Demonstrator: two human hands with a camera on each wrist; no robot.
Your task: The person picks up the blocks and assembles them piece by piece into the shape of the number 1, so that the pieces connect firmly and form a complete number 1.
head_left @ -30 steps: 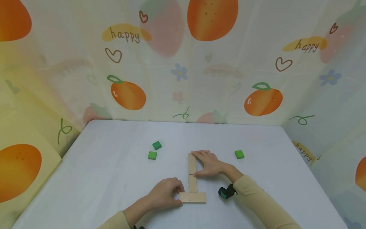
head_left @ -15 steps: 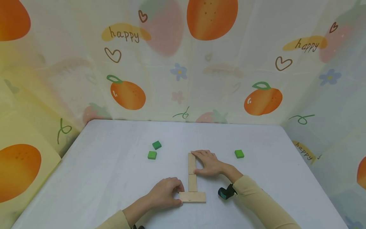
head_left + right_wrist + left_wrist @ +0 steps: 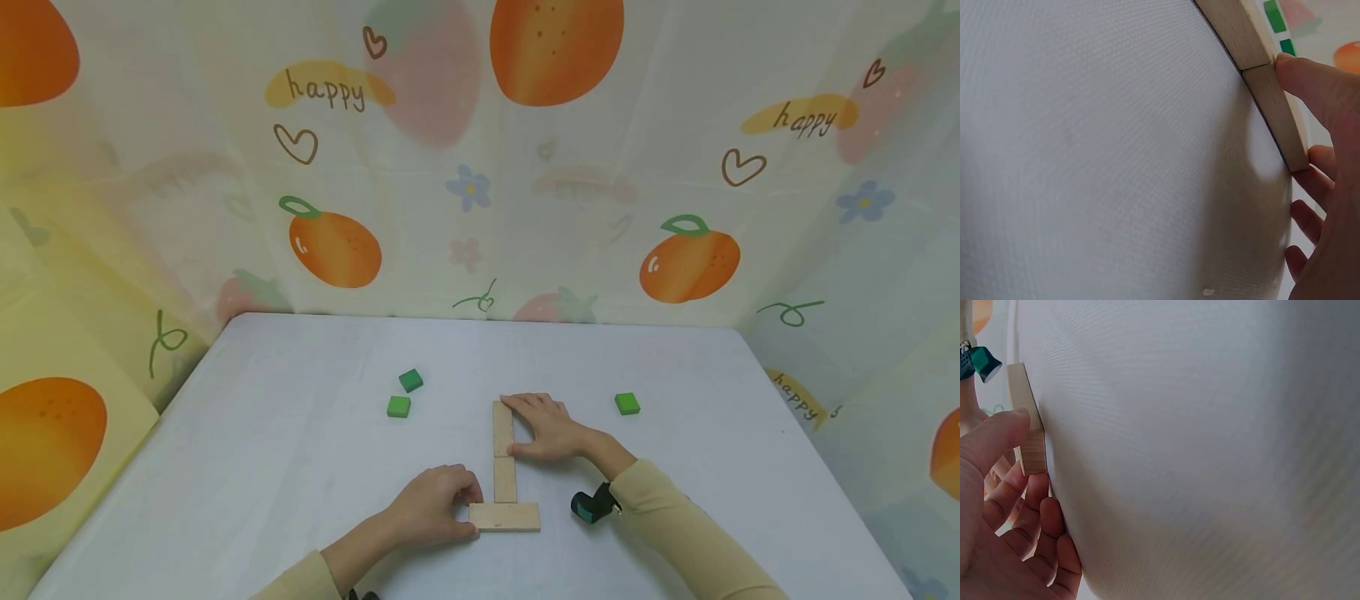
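Observation:
Three pale wooden blocks lie on the white table in an upside-down T. My left hand [image 3: 431,504] pinches the left end of the crosswise block [image 3: 510,518], thumb on the near side and fingers behind. From the middle of that block, two more run end to end away from me: a nearer block [image 3: 505,481] and a farther block [image 3: 502,427]. The farther one is held by my right hand [image 3: 551,431], its thumb by the joint and its fingertips at the far end. In the right wrist view, the farther block [image 3: 1274,115] meets the nearer block [image 3: 1235,31] closely.
Two green square blocks, a darker one [image 3: 411,381] and a lighter one [image 3: 399,407], lie back left of the wooden blocks. Another green block [image 3: 627,403] sits at the back right. Behind the white table [image 3: 300,400] hangs a fruit-patterned cloth [image 3: 555,250].

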